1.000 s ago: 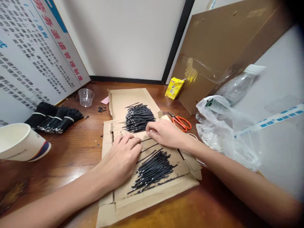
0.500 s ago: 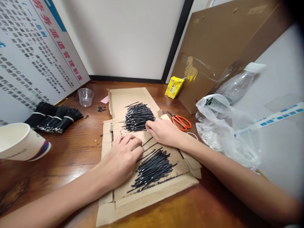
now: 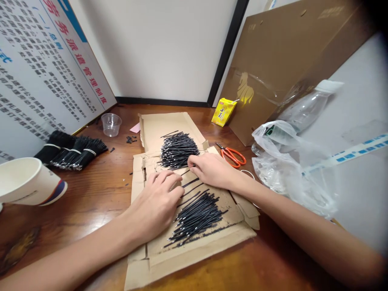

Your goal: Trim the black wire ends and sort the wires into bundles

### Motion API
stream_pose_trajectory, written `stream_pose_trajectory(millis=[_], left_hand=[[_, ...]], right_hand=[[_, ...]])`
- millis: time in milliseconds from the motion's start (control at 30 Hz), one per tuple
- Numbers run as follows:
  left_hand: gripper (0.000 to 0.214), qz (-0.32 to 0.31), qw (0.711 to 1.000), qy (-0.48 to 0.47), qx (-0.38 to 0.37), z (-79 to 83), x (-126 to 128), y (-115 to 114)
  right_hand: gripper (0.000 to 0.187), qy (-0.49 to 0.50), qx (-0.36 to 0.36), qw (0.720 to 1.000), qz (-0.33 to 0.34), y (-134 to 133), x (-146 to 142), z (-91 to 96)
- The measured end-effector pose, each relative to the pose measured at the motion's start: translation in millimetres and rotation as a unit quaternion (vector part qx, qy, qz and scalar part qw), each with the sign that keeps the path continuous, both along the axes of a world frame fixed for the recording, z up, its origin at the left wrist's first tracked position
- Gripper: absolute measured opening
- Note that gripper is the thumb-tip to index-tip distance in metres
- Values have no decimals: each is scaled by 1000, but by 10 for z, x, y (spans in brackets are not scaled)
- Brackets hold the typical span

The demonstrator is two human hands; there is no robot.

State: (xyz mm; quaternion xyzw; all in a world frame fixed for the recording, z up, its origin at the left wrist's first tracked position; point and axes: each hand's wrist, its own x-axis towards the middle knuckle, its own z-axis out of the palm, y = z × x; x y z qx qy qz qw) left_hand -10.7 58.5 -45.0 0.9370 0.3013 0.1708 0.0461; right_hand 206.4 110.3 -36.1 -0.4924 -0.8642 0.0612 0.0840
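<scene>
Two piles of short black wires with bare, shiny ends lie on a flattened cardboard box: an upper pile (image 3: 178, 149) and a lower pile (image 3: 198, 216). My right hand (image 3: 209, 167) is at the right edge of the upper pile, thumb and fingers pinched on a black wire. Left of it, my left hand (image 3: 162, 192) rests over the cardboard (image 3: 169, 121) with curled fingers; its fingertips are hidden, so what they grip does not show. Several loose wires (image 3: 194, 185) lie slanted between my hands, above the lower pile.
Orange-handled scissors (image 3: 233, 157) lie right of the cardboard, near a clear plastic bag (image 3: 281, 161) and bottle (image 3: 312, 103). A yellow drink carton (image 3: 223, 112) stands behind. On the left are tied black wire bundles (image 3: 72, 150), a clear cup (image 3: 111, 124) and a paper cup (image 3: 33, 182).
One more loose wire now lies between my hands, and a thin one shows close to my right fingertips. Both hands stay nearly in place; the whole view has shifted slightly.
</scene>
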Motion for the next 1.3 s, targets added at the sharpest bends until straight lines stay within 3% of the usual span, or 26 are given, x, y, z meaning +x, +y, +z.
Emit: stream_pose_trajectory(millis=[167,267,500,767,967,1100,1300], left_hand=[[19,12,1000,5,5,14,8,-3],[18,1,1000,6,1,19,8,-2],[18,-5,1000,-2,-8,23,12,-5],[20,-60,998,-27,5,12,3,6],[15,-5,1000,-5,-8,37,-7,-10],[18,-8,1000,-3,-8,27,2,-1],[21,-31,999,-17,-5,10,-3,-2]], right_hand=[[15,12,-26,999,19,-62,-10,71],[13,31,-6,999,2,-49,7,86],[14,-39,22,999,18,-15,31,103],[19,-83,61,995,6,-6,-11,61],[20,-46,5,998,52,-88,3,132],[18,0,-52,994,99,-95,27,163],[20,-2,10,999,53,-23,35,130]])
